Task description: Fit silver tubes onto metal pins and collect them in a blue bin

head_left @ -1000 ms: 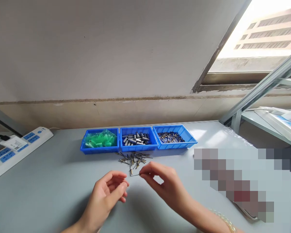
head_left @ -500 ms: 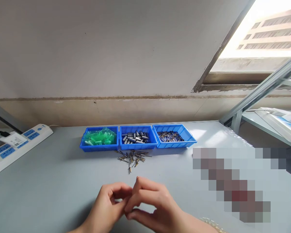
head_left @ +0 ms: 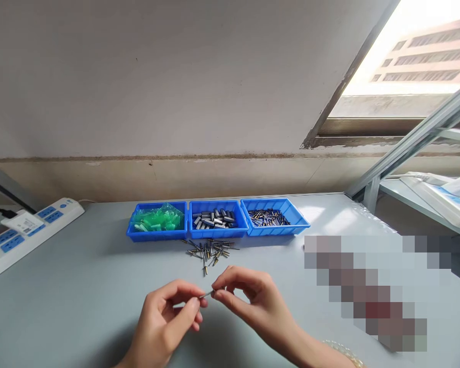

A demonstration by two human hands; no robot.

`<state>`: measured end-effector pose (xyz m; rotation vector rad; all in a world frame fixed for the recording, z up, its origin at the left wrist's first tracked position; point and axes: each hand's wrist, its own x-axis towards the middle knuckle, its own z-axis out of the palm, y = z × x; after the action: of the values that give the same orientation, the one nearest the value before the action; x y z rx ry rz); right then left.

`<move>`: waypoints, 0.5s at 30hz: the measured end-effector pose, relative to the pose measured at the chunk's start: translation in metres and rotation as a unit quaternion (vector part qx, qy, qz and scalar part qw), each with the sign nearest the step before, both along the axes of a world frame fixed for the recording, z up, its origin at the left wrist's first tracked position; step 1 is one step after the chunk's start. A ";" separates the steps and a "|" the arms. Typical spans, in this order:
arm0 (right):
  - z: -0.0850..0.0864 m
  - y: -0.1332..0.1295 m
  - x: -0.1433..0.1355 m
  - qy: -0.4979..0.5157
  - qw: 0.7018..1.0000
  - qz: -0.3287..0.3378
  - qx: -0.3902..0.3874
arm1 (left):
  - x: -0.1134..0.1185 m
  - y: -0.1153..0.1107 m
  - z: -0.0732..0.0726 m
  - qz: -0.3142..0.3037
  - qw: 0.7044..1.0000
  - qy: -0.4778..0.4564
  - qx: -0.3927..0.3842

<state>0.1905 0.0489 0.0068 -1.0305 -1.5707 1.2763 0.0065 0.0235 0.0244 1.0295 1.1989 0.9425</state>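
Grey table (head_left: pixel 80 286): blue bins (head_left: pixel 218 221), loose pins (head_left: pixel 210 250)

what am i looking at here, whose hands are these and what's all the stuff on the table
There is no machine here. The single picture comes from a camera worn on a person's head, looking forward and down, so the two bare hands at the bottom are that person's own. The left hand and right hand meet at the fingertips, pinching a thin metal pin between them.

On the grey table, by the wall, stand three blue trays side by side: the left tray holds green parts in clear plastic, the middle tray short grey metal pieces, the right tray small dark pins. A loose pile of pins lies just in front of the trays. At far left is a white power strip. The blocky patch at right is blurred out.
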 end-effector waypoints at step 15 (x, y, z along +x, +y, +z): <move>-0.011 -0.005 -0.007 0.036 0.996 0.006 -0.080 | 0.000 0.001 0.002 0.050 0.993 0.085 0.064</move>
<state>0.1838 0.0435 -0.0043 -1.0635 -1.4412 1.4513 0.0069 0.0249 0.0264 1.1807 1.3554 1.0365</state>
